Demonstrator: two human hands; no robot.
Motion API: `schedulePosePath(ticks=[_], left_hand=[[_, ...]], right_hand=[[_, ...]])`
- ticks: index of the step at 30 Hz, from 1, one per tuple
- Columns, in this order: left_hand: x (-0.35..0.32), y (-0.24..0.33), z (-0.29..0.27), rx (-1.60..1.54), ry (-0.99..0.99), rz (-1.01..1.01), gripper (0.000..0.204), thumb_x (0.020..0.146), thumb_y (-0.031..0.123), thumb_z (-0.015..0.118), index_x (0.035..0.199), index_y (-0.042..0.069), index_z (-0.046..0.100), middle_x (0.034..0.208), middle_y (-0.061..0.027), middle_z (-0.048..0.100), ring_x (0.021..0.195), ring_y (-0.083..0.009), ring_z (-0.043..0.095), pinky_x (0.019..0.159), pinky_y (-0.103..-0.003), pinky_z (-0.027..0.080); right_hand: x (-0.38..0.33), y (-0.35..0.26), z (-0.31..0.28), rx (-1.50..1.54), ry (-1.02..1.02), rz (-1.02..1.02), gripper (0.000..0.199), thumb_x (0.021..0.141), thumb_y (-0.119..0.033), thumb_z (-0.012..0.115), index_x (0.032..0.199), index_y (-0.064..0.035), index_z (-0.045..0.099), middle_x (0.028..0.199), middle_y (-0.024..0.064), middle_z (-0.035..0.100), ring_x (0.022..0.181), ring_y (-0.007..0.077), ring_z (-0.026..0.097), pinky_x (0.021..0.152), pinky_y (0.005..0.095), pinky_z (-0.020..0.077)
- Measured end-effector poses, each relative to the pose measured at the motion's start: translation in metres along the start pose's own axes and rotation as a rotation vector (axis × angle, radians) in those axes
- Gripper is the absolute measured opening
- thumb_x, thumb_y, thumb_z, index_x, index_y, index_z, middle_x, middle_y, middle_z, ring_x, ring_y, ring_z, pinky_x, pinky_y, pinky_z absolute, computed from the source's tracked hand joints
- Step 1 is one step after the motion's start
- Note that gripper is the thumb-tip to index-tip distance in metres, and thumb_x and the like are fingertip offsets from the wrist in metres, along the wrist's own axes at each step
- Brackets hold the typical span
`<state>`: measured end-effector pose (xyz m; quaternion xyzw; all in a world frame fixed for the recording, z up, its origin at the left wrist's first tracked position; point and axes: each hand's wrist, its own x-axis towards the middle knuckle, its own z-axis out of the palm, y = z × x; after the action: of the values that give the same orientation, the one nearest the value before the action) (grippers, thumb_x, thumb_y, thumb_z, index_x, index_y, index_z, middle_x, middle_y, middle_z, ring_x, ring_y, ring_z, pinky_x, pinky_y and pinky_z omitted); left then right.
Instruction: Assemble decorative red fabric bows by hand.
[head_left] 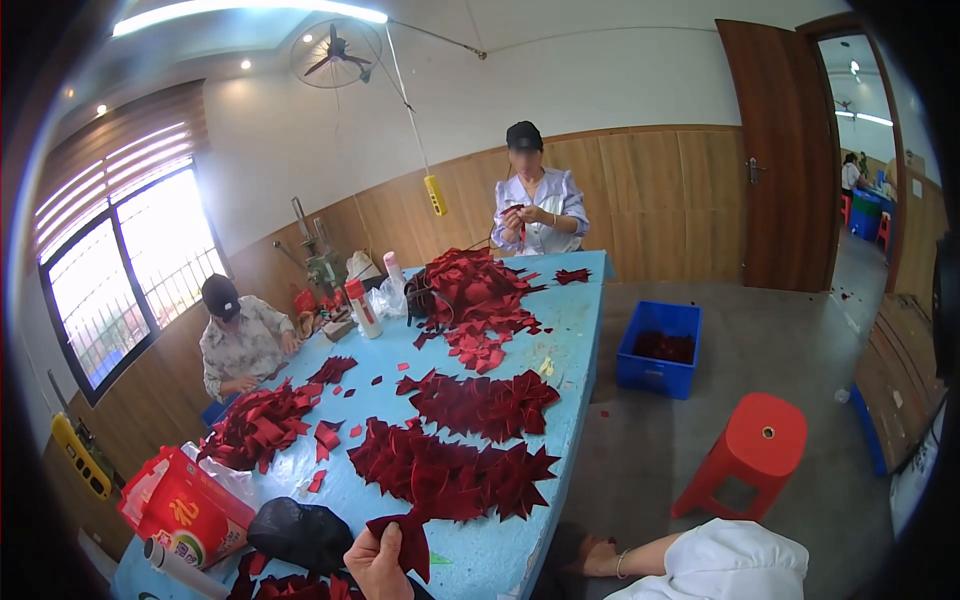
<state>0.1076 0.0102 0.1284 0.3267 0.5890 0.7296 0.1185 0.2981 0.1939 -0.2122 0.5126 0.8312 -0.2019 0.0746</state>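
My left hand (pixel 376 566) rises from the lower edge and pinches a dark red fabric piece (pixel 408 542) at the near end of the blue table (pixel 572 340). Just beyond it lie overlapping rows of dark red bow-shaped pieces (pixel 448 474), and a second cluster (pixel 486 402). My right hand (pixel 592 556), with a bracelet at the wrist and a white sleeve behind it, hangs low beside the table's near right corner, in shadow. Whether it holds anything is hidden.
A black bag (pixel 300 532) and a red printed bag (pixel 188 508) lie at the near left. More red heaps (pixel 262 420) (pixel 474 290) cover the table. One person sits at the left (pixel 240 338), another stands at the far end (pixel 538 200). A red stool (pixel 756 446) and blue crate (pixel 660 346) stand on the floor.
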Motion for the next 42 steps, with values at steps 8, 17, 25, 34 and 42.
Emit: schedulePosePath(ticks=[8,17,25,34,42], left_hand=[[-0.001,-0.009,-0.015,-0.024,0.028,-0.002,0.014,0.085,0.01,0.062,0.087,-0.003,0.066,0.072,0.0039,0.057,0.062,-0.005,0.048,0.054,-0.019,0.036],[-0.004,-0.023,-0.036,-0.205,0.053,0.053,0.011,0.085,0.005,0.062,0.087,-0.006,0.063,0.071,-0.0031,0.062,0.057,-0.0062,0.052,0.055,-0.019,0.041],[-0.013,-0.007,-0.066,-0.246,0.097,0.073,0.011,0.085,0.006,0.063,0.084,-0.004,0.063,0.068,-0.0029,0.061,0.055,-0.0062,0.051,0.053,-0.019,0.04],[-0.007,-0.011,-0.101,-0.28,0.103,0.132,0.011,0.084,0.007,0.065,0.084,-0.003,0.063,0.07,-0.0047,0.063,0.056,-0.0079,0.056,0.053,-0.02,0.043],[-0.003,-0.01,-0.103,-0.261,0.169,0.084,0.01,0.084,0.007,0.065,0.084,-0.003,0.063,0.071,-0.005,0.064,0.058,-0.0086,0.057,0.054,-0.02,0.045]], right_hand=[[-0.011,-0.02,-0.015,0.071,-0.113,-0.071,0.1,0.063,-0.067,0.065,0.117,0.014,0.044,0.115,0.0273,0.055,0.105,0.037,0.057,0.086,0.0444,0.0479],[-0.021,-0.036,-0.004,0.027,-0.123,-0.079,0.098,0.063,-0.067,0.065,0.118,0.0112,0.045,0.117,0.0252,0.055,0.107,0.0367,0.056,0.086,0.0442,0.0477],[-0.039,-0.065,-0.008,-0.039,-0.2,-0.016,0.086,0.063,-0.061,0.068,0.114,0.0061,0.052,0.114,0.0206,0.057,0.106,0.0329,0.058,0.085,0.044,0.048],[-0.04,-0.088,0.045,-0.186,-0.031,-0.013,0.092,0.06,-0.062,0.068,0.119,0.0041,0.043,0.113,0.0246,0.054,0.104,0.0366,0.056,0.086,0.0505,0.0445],[-0.027,-0.082,0.052,-0.073,-0.034,-0.039,0.088,0.061,-0.057,0.069,0.117,0.0057,0.042,0.113,0.0243,0.055,0.105,0.036,0.056,0.086,0.0479,0.046]])
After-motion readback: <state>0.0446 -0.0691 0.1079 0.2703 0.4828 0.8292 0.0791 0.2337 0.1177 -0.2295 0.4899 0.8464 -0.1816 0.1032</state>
